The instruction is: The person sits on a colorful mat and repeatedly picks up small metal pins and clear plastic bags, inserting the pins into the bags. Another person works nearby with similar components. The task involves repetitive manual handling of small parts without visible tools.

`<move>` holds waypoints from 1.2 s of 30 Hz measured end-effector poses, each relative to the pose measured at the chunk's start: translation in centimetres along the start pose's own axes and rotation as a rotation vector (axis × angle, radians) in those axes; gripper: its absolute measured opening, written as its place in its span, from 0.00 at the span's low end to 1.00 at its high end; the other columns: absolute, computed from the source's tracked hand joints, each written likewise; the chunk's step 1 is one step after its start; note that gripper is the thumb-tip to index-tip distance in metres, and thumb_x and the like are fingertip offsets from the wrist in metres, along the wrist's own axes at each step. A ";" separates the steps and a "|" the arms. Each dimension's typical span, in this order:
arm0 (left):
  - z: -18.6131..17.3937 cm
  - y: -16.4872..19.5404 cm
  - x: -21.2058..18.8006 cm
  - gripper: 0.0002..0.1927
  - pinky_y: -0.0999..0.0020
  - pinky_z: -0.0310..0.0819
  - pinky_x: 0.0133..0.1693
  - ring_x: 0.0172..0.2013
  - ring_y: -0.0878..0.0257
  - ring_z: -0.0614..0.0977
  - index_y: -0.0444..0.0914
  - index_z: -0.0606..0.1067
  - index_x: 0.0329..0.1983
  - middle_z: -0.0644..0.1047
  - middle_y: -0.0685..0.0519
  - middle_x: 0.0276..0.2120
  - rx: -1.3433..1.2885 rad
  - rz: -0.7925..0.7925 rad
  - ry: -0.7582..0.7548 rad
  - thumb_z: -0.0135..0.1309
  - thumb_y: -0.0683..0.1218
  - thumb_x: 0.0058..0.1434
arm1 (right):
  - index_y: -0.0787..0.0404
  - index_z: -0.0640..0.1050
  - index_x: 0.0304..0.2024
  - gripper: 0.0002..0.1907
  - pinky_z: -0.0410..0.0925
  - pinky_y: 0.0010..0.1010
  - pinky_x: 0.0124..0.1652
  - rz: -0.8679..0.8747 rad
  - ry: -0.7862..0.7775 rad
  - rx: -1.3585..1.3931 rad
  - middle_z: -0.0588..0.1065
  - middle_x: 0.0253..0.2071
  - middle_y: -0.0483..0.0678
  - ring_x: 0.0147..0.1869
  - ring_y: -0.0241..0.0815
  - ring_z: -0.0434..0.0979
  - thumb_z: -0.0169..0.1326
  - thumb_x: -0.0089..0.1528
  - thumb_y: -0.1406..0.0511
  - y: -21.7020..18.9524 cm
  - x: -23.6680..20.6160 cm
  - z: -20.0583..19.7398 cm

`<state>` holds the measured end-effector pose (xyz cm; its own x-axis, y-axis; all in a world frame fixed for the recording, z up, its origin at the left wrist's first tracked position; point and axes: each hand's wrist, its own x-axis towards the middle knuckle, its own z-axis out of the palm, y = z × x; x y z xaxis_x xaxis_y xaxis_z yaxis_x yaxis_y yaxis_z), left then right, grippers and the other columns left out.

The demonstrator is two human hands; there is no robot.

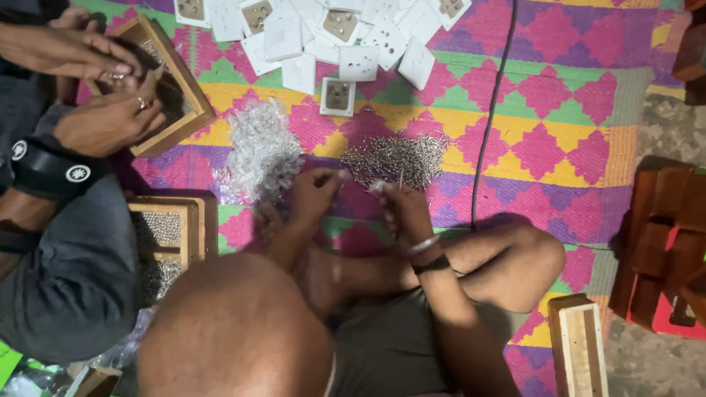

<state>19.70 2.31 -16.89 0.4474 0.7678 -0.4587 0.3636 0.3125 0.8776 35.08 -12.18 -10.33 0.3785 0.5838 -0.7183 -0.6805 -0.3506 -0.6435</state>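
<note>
My left hand (315, 192) hovers between a heap of small clear plastic pieces (261, 151) and a pile of small metal screws (397, 158) on the patterned mat, fingertips pinched on something tiny that I cannot make out. My right hand (397, 204), with a bangle and a dark band at the wrist, pinches a small pale piece with a thin screw sticking up from it, at the near edge of the screw pile. The two hands are close together above my folded legs.
Several white socket plates (358, 62) lie at the far side of the mat. Another person's hands (107, 121) work in a wooden box (184, 95) at the left. A wooden tray of screws (165, 228), a black cable (489, 110) and wooden blocks (665, 242) are around me.
</note>
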 end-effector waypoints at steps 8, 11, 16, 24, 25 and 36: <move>0.8 -0.2 -0.1 0.17 0.74 0.73 0.26 0.22 0.72 0.76 0.37 0.79 0.55 0.77 0.59 0.23 -0.063 0.200 -0.255 0.59 0.44 0.62 | 0.53 0.74 0.39 0.11 0.51 0.20 0.17 0.287 -0.265 0.326 0.62 0.19 0.35 0.17 0.29 0.55 0.50 0.68 0.54 -0.4 1.7 -1.1; 0.7 -1.9 -0.1 0.24 0.74 0.73 0.28 0.24 0.73 0.74 0.38 0.75 0.60 0.77 0.57 0.25 0.023 0.222 -0.341 0.63 0.44 0.60 | 0.52 0.73 0.35 0.13 0.52 0.20 0.16 0.303 -0.426 0.376 0.62 0.18 0.36 0.17 0.29 0.57 0.51 0.69 0.54 0.3 1.4 -1.2; -1.0 6.0 -4.7 0.18 0.72 0.74 0.31 0.28 0.70 0.77 0.37 0.78 0.55 0.79 0.55 0.28 0.333 0.322 -0.514 0.63 0.44 0.61 | 0.57 0.79 0.36 0.10 0.53 0.22 0.16 0.031 -0.261 -0.129 0.66 0.18 0.37 0.17 0.29 0.60 0.54 0.66 0.58 2.2 0.3 -0.2; -30.6 10.4 7.4 0.16 0.69 0.76 0.34 0.31 0.65 0.80 0.38 0.79 0.52 0.80 0.53 0.31 1.780 0.936 0.014 0.62 0.43 0.61 | 0.63 0.81 0.41 0.11 0.58 0.22 0.25 -0.422 -0.141 -0.481 0.70 0.25 0.37 0.27 0.25 0.63 0.57 0.68 0.61 4.1 2.2 -0.8; -33.1 9.1 9.3 0.15 0.68 0.76 0.34 0.31 0.65 0.80 0.38 0.79 0.51 0.80 0.53 0.32 1.824 0.955 0.007 0.62 0.43 0.61 | 0.63 0.81 0.42 0.11 0.59 0.22 0.26 -0.429 -0.139 -0.468 0.71 0.25 0.36 0.27 0.25 0.64 0.57 0.68 0.61 4.0 2.5 -0.6; -8.8 10.9 -4.2 0.12 0.64 0.79 0.38 0.36 0.58 0.83 0.38 0.79 0.47 0.82 0.50 0.37 1.386 0.678 -0.051 0.62 0.42 0.60 | 0.65 0.81 0.40 0.11 0.62 0.23 0.29 -0.541 -0.081 -0.564 0.72 0.25 0.37 0.29 0.25 0.66 0.58 0.66 0.62 1.8 1.0 0.5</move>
<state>14.61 7.41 -4.17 0.8529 0.5174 -0.0703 0.5221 -0.8449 0.1160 33.96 -11.86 -12.12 0.5051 0.8232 -0.2592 0.0146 -0.3084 -0.9511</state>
